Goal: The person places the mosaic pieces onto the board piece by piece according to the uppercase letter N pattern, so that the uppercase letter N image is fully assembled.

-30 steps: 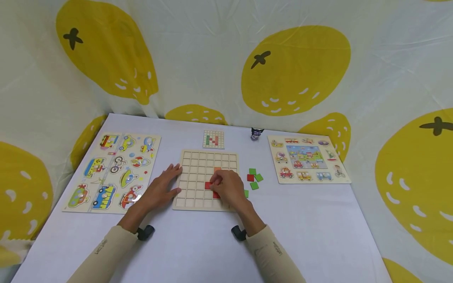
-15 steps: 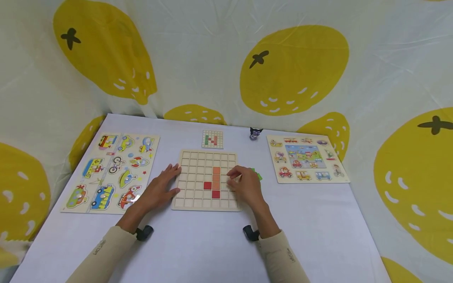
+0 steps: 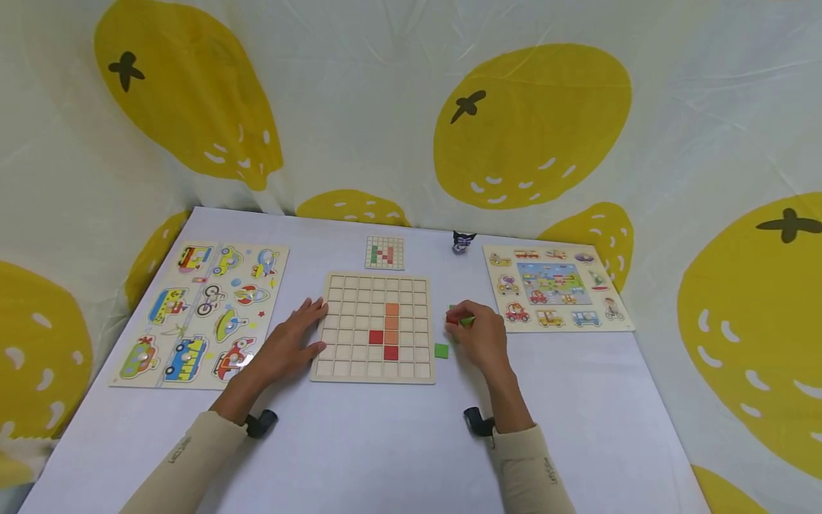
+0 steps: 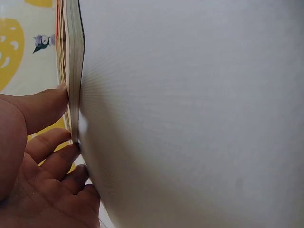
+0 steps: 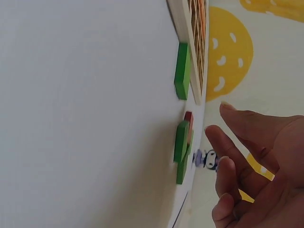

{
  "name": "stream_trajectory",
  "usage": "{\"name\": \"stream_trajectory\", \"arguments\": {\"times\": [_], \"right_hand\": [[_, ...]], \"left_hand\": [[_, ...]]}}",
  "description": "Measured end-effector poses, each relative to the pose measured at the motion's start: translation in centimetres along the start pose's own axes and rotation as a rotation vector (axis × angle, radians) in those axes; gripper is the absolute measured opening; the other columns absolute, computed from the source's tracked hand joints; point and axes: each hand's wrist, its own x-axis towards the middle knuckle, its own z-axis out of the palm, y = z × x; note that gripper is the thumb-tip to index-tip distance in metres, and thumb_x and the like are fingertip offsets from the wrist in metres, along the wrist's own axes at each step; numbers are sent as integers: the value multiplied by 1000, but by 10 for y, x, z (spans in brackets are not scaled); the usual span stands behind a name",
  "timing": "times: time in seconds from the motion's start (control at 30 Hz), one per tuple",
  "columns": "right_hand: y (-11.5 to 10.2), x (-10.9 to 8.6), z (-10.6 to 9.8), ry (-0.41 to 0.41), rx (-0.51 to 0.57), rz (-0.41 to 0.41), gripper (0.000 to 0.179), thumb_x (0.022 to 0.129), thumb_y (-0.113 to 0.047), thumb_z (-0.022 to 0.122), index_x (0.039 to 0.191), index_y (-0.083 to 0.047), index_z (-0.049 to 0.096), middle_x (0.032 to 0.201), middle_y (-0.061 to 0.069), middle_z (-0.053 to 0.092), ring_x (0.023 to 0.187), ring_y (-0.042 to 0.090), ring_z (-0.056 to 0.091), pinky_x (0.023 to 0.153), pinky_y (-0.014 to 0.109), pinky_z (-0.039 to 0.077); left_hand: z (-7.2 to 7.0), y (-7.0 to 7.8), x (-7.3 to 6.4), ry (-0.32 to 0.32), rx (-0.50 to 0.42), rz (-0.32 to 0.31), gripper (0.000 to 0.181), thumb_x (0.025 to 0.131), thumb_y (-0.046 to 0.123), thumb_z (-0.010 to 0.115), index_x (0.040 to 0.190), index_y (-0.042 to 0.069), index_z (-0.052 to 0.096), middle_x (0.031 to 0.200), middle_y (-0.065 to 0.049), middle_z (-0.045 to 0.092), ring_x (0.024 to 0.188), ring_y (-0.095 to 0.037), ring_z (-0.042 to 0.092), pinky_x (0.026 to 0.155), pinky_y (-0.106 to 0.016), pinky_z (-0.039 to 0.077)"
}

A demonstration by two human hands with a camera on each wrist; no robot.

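Note:
The wooden grid board [image 3: 356, 285] lies flat in the middle of the table in the head view. Its cells hold orange tiles [image 3: 392, 323] in a column and two red tiles [image 3: 376, 337]. My left hand [image 3: 290, 339] rests at the board's left edge, thumb and fingertips touching its side in the left wrist view. Right of the board, my right hand [image 3: 484, 335] hovers over a loose red tile [image 5: 189, 124] and several green tiles [image 5: 181, 142]. Its thumb and index finger are apart, with nothing between them. Another green tile [image 3: 441, 350] lies beside the board's right edge.
A small pattern card [image 3: 384, 241] lies behind the board. A small dark figurine [image 3: 462, 242] stands at the back. Vehicle puzzle boards lie on both sides, a large one [image 3: 221, 275] at left and another [image 3: 552, 289] at right. A lemon-print curtain [image 3: 359, 107] hangs behind.
My right hand has moved right, off the grid board and over to the loose tiles, uncovering the orange and red tiles in the cells. My left hand has stayed at the board's edge.

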Motion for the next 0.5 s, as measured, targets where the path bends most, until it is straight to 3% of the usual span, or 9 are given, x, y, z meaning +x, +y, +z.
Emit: {"name": "stream_trajectory", "arguments": {"times": [0.2, 0.5], "right_hand": [[9, 4, -5, 9, -25, 54, 17, 90, -17, 86, 105, -14, 79, 107, 8, 79, 86, 26, 60, 76, 34, 44], [10, 6, 2, -11, -24, 75, 18, 88, -14, 87, 103, -14, 78, 101, 8, 80, 97, 28, 67, 84, 40, 49]], "left_hand": [[-1, 2, 0, 1, 2, 0, 78, 97, 11, 76, 165, 8, 38, 176, -13, 28, 166, -40, 17, 132, -67, 20], [-2, 3, -1, -4, -4, -8, 79, 96, 11, 76, 165, 8, 37, 176, -13, 28, 166, -40, 16, 132, -66, 19]]}}
